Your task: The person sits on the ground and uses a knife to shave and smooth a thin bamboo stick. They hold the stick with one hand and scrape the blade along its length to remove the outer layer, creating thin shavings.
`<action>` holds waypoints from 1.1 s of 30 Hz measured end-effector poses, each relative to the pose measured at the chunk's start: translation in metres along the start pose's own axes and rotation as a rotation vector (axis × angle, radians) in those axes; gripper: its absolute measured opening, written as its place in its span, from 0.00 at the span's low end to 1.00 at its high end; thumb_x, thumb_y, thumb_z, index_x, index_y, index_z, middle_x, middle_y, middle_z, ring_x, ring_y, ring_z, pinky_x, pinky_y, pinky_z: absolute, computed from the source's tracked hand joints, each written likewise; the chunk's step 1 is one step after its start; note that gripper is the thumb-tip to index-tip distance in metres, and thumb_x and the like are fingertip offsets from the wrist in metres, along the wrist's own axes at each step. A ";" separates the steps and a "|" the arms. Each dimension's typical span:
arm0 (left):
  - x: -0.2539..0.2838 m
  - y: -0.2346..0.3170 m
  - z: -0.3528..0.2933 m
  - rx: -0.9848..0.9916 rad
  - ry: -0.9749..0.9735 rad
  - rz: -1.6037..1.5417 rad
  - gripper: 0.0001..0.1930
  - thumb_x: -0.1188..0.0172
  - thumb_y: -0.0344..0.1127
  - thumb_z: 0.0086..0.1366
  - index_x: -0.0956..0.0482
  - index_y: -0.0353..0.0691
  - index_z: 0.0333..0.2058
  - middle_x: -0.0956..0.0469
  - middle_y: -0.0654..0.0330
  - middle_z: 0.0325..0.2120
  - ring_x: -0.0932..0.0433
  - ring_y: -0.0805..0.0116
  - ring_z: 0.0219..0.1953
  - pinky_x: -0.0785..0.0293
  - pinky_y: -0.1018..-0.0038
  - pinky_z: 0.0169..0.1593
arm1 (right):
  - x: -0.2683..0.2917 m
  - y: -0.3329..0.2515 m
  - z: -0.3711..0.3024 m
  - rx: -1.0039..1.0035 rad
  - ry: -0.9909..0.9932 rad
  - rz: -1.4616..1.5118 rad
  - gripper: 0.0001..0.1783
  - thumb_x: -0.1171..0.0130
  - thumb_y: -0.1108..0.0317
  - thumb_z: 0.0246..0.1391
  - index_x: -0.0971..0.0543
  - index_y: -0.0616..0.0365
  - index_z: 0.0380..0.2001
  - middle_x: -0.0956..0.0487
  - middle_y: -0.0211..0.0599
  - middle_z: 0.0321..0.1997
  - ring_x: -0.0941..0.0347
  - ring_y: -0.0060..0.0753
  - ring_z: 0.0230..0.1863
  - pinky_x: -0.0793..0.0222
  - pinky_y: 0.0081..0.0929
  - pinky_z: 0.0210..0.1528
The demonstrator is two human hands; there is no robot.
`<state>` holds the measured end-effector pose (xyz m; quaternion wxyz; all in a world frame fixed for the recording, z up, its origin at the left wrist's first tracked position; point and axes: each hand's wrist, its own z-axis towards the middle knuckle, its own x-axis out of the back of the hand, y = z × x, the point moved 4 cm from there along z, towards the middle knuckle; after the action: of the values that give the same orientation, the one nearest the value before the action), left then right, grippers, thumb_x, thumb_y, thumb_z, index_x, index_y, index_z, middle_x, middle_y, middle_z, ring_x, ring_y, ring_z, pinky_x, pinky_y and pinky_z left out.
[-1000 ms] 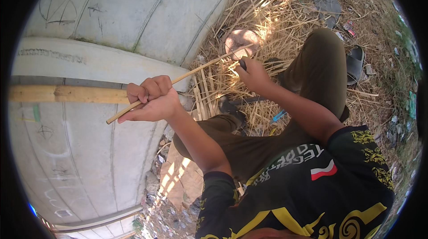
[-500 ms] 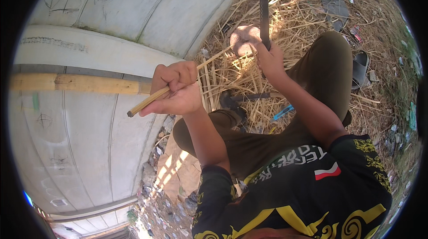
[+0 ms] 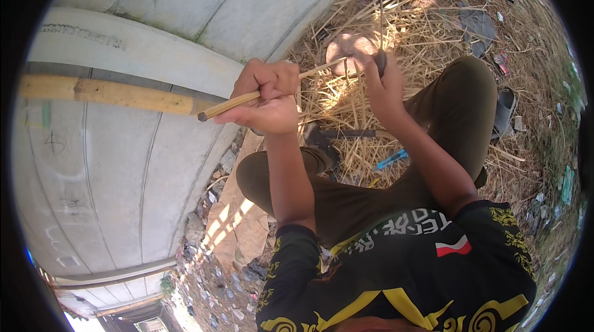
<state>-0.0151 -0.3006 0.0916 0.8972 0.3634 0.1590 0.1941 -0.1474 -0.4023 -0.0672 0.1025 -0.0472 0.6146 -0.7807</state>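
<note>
My left hand (image 3: 267, 98) is closed around a thin bamboo stick (image 3: 232, 106). One end of the stick, dark-tipped, sticks out to the left past my thumb; the other reaches right to a round wooden block (image 3: 349, 43) on the ground. Whether that far end touches the block I cannot tell. In my right hand (image 3: 387, 90) is the handle of a machete (image 3: 381, 13), closed in my fingers beside the block. Its long blade points away from me and appears nearly edge-on, its tip cut off by the picture's rim.
Split bamboo strips (image 3: 427, 53) litter the ground around the block. Between my bent legs lie a dark-bladed tool (image 3: 354, 134) and a blue cutter knife (image 3: 391, 159). A pale panel wall (image 3: 117, 177) with a bamboo pole (image 3: 124, 95) stands left. Right of my knee rests a sandal (image 3: 504, 110).
The machete has turned from showing its broad side to nearly edge-on. In the picture, my left hand and the stick sit farther right and higher; the view has shifted too.
</note>
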 end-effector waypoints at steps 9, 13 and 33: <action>0.062 -0.002 0.025 0.053 0.118 -0.121 0.44 0.68 0.94 0.54 0.52 0.52 0.20 0.58 0.72 0.10 0.67 0.76 0.17 0.69 0.73 0.24 | -0.045 0.120 -0.039 -0.357 -0.390 -0.075 0.13 0.44 0.62 0.69 0.28 0.63 0.42 0.26 0.38 0.25 0.29 0.31 0.26 0.33 0.36 0.32; 0.100 -0.003 0.023 0.044 0.199 -0.189 0.44 0.68 0.94 0.55 0.52 0.52 0.19 0.58 0.71 0.10 0.67 0.74 0.18 0.69 0.72 0.25 | -0.041 0.077 -0.023 -0.206 -0.300 -0.140 0.15 0.42 0.62 0.65 0.28 0.65 0.41 0.23 0.48 0.25 0.25 0.41 0.27 0.31 0.41 0.32; 0.101 -0.006 0.023 -0.024 0.500 -0.071 0.42 0.72 0.92 0.58 0.54 0.53 0.22 0.60 0.70 0.11 0.66 0.73 0.18 0.68 0.72 0.24 | -0.020 0.009 -0.023 0.000 -0.072 -0.013 0.15 0.46 0.61 0.71 0.32 0.64 0.43 0.20 0.56 0.29 0.22 0.61 0.29 0.30 0.53 0.33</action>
<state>0.0845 -0.2717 0.0884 0.8403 0.2877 0.3865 0.2483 -0.1321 -0.3783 -0.0802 0.1194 -0.0794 0.6103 -0.7791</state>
